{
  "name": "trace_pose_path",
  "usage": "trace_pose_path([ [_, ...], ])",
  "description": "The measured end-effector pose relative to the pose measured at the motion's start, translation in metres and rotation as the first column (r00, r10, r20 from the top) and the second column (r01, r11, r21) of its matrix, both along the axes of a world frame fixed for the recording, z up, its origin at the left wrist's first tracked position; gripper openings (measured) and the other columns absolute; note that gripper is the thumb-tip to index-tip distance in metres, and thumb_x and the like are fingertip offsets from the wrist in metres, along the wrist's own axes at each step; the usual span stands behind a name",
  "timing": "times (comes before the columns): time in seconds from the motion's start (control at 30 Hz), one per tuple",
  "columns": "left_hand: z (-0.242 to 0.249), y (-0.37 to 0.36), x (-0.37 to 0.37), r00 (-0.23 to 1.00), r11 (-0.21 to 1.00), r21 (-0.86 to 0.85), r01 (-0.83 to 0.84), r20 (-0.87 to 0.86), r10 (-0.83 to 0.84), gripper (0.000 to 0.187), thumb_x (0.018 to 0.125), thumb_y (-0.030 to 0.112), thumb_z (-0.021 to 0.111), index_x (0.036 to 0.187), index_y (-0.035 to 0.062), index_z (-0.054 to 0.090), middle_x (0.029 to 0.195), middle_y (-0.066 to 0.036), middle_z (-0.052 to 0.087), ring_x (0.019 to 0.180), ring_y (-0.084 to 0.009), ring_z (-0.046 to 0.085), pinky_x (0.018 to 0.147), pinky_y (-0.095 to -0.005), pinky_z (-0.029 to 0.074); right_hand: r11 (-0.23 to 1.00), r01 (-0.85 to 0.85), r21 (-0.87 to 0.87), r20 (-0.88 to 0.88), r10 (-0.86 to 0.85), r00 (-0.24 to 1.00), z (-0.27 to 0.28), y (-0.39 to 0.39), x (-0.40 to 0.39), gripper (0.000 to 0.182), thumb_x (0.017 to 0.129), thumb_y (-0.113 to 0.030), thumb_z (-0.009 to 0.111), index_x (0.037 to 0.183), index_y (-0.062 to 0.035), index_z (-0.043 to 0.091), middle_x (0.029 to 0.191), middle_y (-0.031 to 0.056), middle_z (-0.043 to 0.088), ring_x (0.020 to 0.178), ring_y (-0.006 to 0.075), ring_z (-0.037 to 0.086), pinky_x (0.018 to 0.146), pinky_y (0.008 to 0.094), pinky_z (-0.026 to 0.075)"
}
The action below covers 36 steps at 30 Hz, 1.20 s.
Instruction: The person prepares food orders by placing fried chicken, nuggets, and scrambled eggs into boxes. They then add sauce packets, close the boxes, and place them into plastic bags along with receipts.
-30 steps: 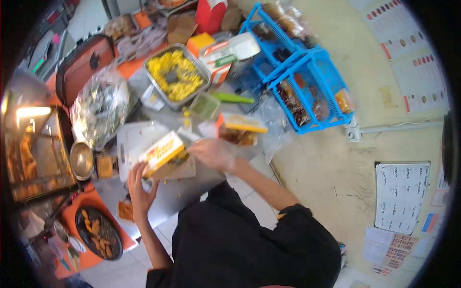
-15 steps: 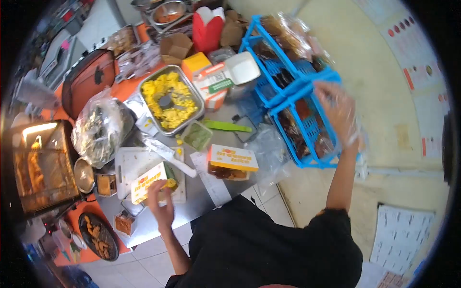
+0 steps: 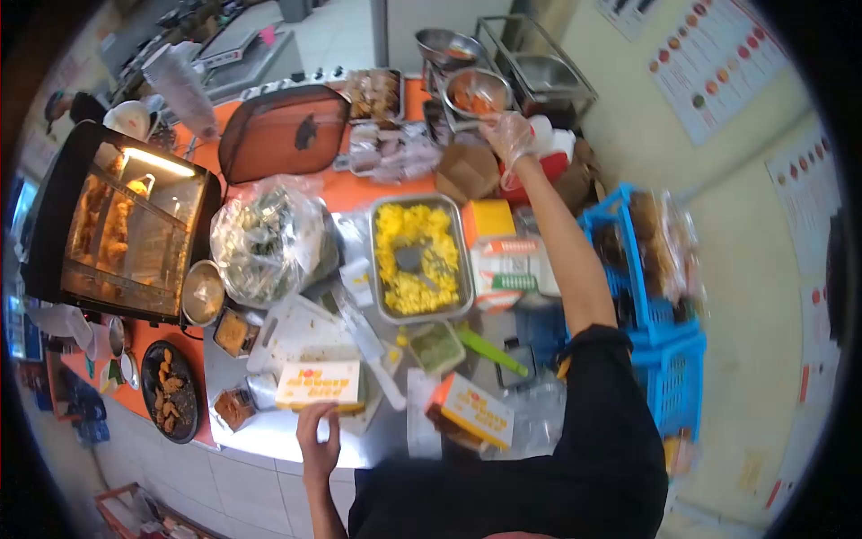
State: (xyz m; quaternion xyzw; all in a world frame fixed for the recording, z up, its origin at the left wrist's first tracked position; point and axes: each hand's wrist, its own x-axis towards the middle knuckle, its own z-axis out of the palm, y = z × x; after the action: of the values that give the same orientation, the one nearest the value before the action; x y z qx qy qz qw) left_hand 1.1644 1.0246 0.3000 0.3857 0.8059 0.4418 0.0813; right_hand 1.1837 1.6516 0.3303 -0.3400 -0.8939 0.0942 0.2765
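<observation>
Steel counter (image 3: 287,437) ends close by you, with a narrow bare strip at its near edge. Your left hand (image 3: 319,440), thumb and fingers apart, touches the near side of the white-and-yellow box (image 3: 319,384) on the cutting board (image 3: 310,337). Rightward, a second box (image 3: 476,413) has contents too dark to make out. Beyond, a knife (image 3: 360,334) and a tray (image 3: 429,314) of yellow food lie between your hands. Farthest, your gloved right hand (image 3: 510,142) is just beside a metal bowl (image 3: 451,101); you cannot tell whether it grips anything.

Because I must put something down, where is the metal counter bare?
The metal counter is bare near its front edge, between the brown-food container and the left hand. Around the yellow-food tray it is crowded.
</observation>
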Motion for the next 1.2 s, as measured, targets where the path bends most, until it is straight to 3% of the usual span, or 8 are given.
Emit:
trace_pose_path([
  [0.2, -0.004, 0.0, -0.015, 0.944, 0.937, -0.13, -0.325, 0.016, 0.33, 0.015, 0.082, -0.01, 0.062, 0.094, -0.0005, 0.063, 0.091, -0.014, 0.067, 0.087, -0.0286, 0.065, 0.08, -0.0359, 0.049, 0.974, 0.226, 0.023, 0.271, -0.224, 0.936, -0.076, 0.191, -0.127, 0.033, 0.084, -0.037, 0.063, 0.099, -0.0104, 0.075, 0.104, 0.0209, 0.069, 0.098, 0.0367, 0.067, 0.088, 0.0444, 0.053],
  [0.43, -0.003, 0.038, -0.037, 0.95, 0.933, -0.186, -0.307, -0.008, 0.311, 0.011, 0.085, -0.008, 0.061, 0.091, -0.0001, 0.063, 0.087, -0.012, 0.066, 0.084, -0.0254, 0.065, 0.079, -0.0341, 0.049, 0.88, 0.439, -0.182, 0.385, -0.347, 0.855, -0.09, 0.188, -0.159, 0.045, 0.087, -0.046, 0.062, 0.111, -0.0091, 0.072, 0.119, 0.0198, 0.066, 0.111, 0.0347, 0.064, 0.093, 0.0444, 0.051],
  [0.6, 0.007, 0.06, -0.061, 0.979, 0.976, -0.071, -0.205, -0.026, 0.203, 0.015, 0.081, -0.01, 0.063, 0.09, 0.0006, 0.065, 0.087, -0.013, 0.067, 0.082, -0.0275, 0.065, 0.076, -0.0351, 0.05, 0.912, 0.091, -0.4, -0.171, -0.172, 0.97, -0.044, 0.149, -0.116, 0.032, 0.089, -0.024, 0.07, 0.115, -0.0057, 0.068, 0.109, 0.0117, 0.071, 0.092, 0.0188, 0.068, 0.087, 0.0346, 0.055],
  [0.7, 0.022, 0.09, -0.076, 0.996, 0.998, -0.013, -0.054, -0.067, 0.053, 0.017, 0.078, -0.01, 0.066, 0.091, 0.0011, 0.066, 0.089, -0.012, 0.068, 0.082, -0.0287, 0.065, 0.074, -0.0356, 0.05, 0.441, -0.631, -0.638, -0.707, -0.013, 0.707, -0.012, 0.109, -0.078, 0.04, 0.094, -0.02, 0.065, 0.13, -0.0049, 0.058, 0.117, 0.0071, 0.067, 0.096, 0.0186, 0.068, 0.083, 0.0311, 0.056],
  [0.9, 0.081, 0.21, -0.084, 0.944, 0.908, 0.294, 0.297, -0.23, -0.235, 0.034, 0.08, 0.002, 0.072, 0.113, 0.0027, 0.063, 0.105, -0.015, 0.064, 0.101, -0.0337, 0.061, 0.09, -0.0396, 0.047, 0.258, -0.757, -0.601, -0.773, 0.051, 0.632, 0.066, -0.05, -0.011, 0.04, 0.097, -0.019, 0.061, 0.132, -0.0016, 0.051, 0.12, 0.0052, 0.062, 0.108, 0.0154, 0.063, 0.09, 0.0292, 0.054],
  [1.03, 0.131, 0.281, -0.082, 0.969, 0.783, 0.575, 0.237, -0.082, -0.234, 0.041, 0.084, 0.026, 0.075, 0.114, 0.0029, 0.062, 0.12, -0.012, 0.063, 0.11, -0.0286, 0.06, 0.105, -0.04, 0.039, 0.048, -0.771, -0.635, -0.753, 0.185, 0.632, 0.103, -0.154, 0.027, 0.039, 0.098, -0.018, 0.06, 0.131, -0.0005, 0.051, 0.121, 0.0068, 0.062, 0.107, 0.0159, 0.062, 0.095, 0.0303, 0.051],
  [1.07, 0.131, 0.282, -0.088, 0.927, 0.806, 0.482, 0.344, -0.04, -0.372, 0.039, 0.084, 0.027, 0.075, 0.113, 0.0042, 0.063, 0.118, -0.011, 0.064, 0.109, -0.0267, 0.06, 0.106, -0.0396, 0.037, 0.037, -0.737, -0.675, -0.716, 0.207, 0.666, 0.11, -0.169, 0.038, 0.033, 0.098, -0.017, 0.059, 0.126, 0.0009, 0.054, 0.117, 0.0065, 0.063, 0.106, 0.0144, 0.062, 0.096, 0.0295, 0.049],
  [1.2, 0.135, 0.256, -0.093, 0.765, 0.748, 0.214, 0.629, 0.004, -0.644, 0.028, 0.083, 0.023, 0.076, 0.102, 0.0045, 0.067, 0.112, -0.007, 0.067, 0.109, -0.0174, 0.06, 0.11, -0.0367, 0.033, 0.499, -0.579, -0.645, -0.545, 0.23, 0.806, 0.135, -0.215, 0.077, 0.019, 0.097, -0.011, 0.06, 0.111, 0.0018, 0.062, 0.104, 0.0053, 0.065, 0.099, 0.0134, 0.062, 0.086, 0.0252, 0.05],
])
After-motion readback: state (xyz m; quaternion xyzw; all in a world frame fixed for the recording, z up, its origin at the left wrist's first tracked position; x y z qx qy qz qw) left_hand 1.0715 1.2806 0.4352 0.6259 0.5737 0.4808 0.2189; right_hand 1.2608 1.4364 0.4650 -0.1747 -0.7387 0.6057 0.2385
